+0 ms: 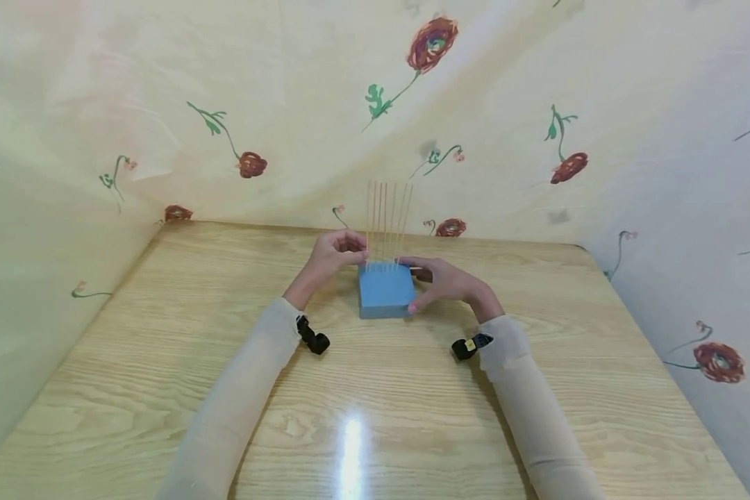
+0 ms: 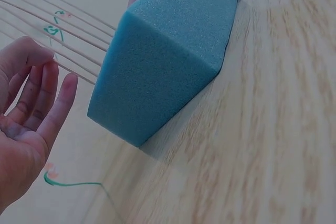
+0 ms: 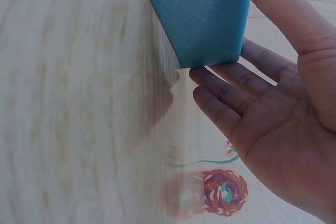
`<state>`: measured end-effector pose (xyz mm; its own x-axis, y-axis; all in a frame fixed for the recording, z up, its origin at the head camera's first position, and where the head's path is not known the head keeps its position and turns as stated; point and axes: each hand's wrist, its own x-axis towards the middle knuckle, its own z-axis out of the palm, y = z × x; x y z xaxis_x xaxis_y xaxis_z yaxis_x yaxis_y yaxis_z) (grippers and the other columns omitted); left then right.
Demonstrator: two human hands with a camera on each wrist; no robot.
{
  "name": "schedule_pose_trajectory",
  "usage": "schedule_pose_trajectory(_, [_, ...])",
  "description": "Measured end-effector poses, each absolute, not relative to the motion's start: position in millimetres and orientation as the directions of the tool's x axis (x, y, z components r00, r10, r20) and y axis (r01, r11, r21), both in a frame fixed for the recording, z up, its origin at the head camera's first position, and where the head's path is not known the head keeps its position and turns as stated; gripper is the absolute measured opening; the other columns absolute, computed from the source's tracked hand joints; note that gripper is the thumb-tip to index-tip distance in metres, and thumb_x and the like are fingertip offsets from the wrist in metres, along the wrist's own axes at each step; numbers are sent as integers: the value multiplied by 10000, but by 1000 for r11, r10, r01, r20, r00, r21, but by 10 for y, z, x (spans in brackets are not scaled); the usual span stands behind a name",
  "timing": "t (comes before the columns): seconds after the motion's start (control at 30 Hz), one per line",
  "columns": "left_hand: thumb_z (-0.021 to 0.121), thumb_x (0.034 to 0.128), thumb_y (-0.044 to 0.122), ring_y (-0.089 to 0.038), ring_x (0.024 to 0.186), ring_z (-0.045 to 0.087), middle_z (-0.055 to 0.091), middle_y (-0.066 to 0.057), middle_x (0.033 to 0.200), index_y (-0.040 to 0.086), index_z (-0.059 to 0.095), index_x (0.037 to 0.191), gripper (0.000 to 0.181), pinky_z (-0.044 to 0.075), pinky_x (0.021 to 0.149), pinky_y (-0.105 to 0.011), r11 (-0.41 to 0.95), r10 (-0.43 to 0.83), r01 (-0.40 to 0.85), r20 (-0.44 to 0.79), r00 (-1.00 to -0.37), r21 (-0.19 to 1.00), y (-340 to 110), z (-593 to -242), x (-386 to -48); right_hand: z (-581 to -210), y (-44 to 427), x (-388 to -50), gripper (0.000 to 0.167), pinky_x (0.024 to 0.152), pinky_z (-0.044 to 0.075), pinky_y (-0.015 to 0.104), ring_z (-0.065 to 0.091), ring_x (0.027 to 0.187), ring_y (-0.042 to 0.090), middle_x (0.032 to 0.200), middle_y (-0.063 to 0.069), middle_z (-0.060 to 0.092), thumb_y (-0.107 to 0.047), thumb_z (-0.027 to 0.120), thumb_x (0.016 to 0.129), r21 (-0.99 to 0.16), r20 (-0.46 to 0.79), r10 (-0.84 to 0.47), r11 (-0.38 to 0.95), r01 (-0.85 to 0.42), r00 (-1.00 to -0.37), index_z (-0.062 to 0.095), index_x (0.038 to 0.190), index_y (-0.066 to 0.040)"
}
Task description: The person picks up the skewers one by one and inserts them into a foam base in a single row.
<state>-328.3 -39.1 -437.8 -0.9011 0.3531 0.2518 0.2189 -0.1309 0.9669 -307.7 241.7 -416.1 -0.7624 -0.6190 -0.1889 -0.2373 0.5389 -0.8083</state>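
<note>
A blue foam block (image 1: pixel 386 290) rests on the wooden table toward its far side. Several thin wooden sticks (image 1: pixel 384 222) stand in a row along the block's back edge, some leaning slightly right. With thumb and index finger, my left hand (image 1: pixel 332 261) pinches the leftmost stick (image 2: pixel 76 73) low down, close to the block. On the block's other side, my right hand (image 1: pixel 446 280) holds it, the thumb at the front right corner and the fingers against the right and back. In the right wrist view, some fingertips are hidden behind the block.
The wood-grain table (image 1: pixel 375 389) reaches back to a flower-patterned cloth (image 1: pixel 325 83) hanging behind and at both sides. Each wrist wears a black camera on a strap, the left camera (image 1: pixel 315 342) and right camera (image 1: pixel 464 348) both near the table top.
</note>
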Motion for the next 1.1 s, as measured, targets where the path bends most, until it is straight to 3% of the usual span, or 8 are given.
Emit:
schedule_pose_trajectory(0.57, [695, 901, -67, -139, 813, 669, 718, -126, 930, -83, 661, 1030, 135, 610, 736, -255, -79, 332, 241, 254, -909, 967, -406, -4398, -3248, -4195, 2373, -3031, 1066, 1247, 267, 546, 294, 1519, 430, 1675, 158, 262, -195, 910, 774, -803, -198, -636, 541, -249, -746, 263, 1613, -75])
schedule_pose_trajectory(0.87, [713, 913, -14, -152, 838, 671, 715, -60, 914, 10, 689, 1017, 109, 602, 752, -257, -57, 333, 232, 238, -912, 971, -413, -4370, -3248, -4158, 2375, -3006, 1147, 1252, 247, 560, 241, 1537, 436, 1702, 146, 168, -193, 912, 772, -810, -222, -646, 539, -231, -730, 167, 1640, -116])
schedule_pose_trajectory(1.1, [725, 935, 84, -150, 940, 642, 687, 17, 1004, 8, 664, 1177, 261, 555, 817, -226, -42, 319, 241, 241, -917, 970, -498, -4289, -3248, -4109, 2414, -3004, 1148, 1260, 219, 565, 218, 1546, 432, 1709, 139, 138, -177, 895, 793, -845, -188, -668, 484, -228, -720, 128, 1647, -150])
